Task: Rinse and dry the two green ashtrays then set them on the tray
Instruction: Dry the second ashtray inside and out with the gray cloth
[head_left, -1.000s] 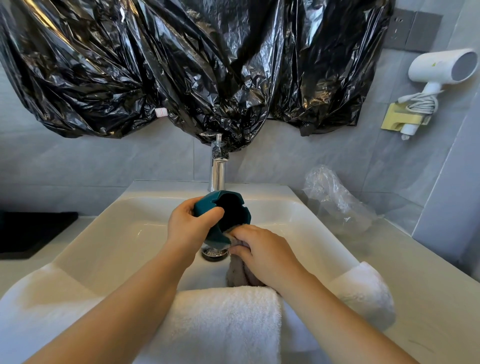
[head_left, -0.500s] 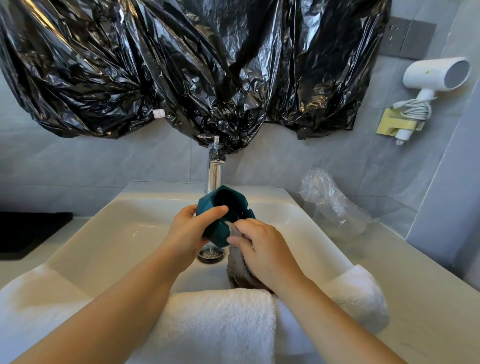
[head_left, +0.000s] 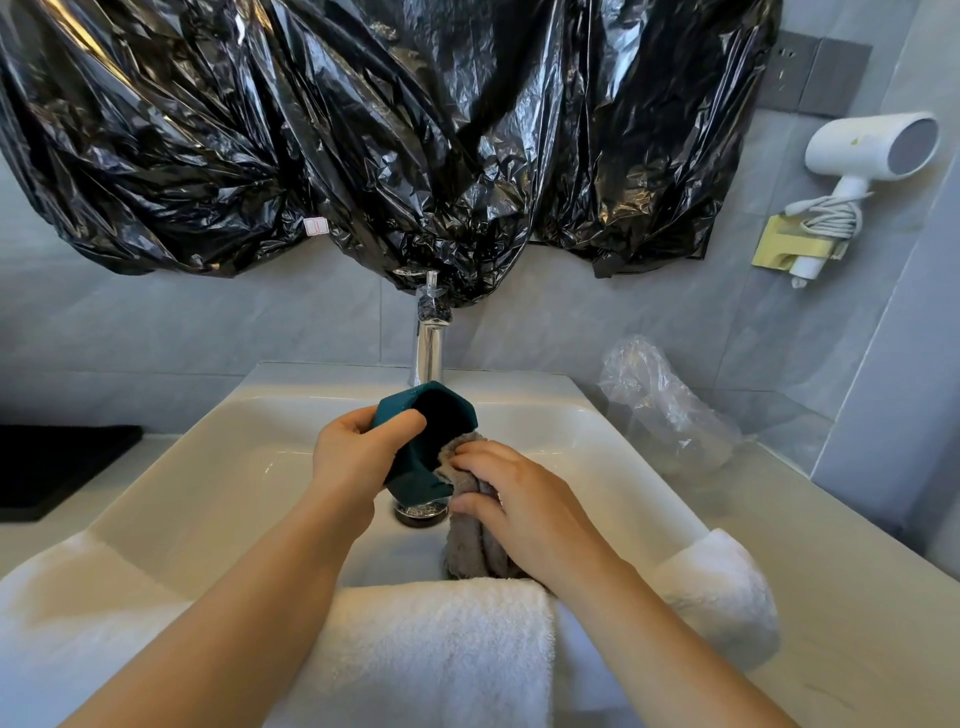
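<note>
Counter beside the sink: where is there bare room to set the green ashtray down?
Bare counter lies right of the sink, between the white towel and the clear plastic bag. A narrower strip lies left, between the black mat and the rim. Crowded: the basin middle, where the left hand holds the ashtray and the right hand grips the grey cloth.

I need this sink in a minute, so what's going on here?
A person is wiping a green ashtray over the sink. The left hand grips it tipped on its side, its dark inside showing, while the right hand holds a grey cloth against its lower edge. No water shows at the tap. A white towel lies over the sink's front edge. Only one ashtray is in view.
</note>
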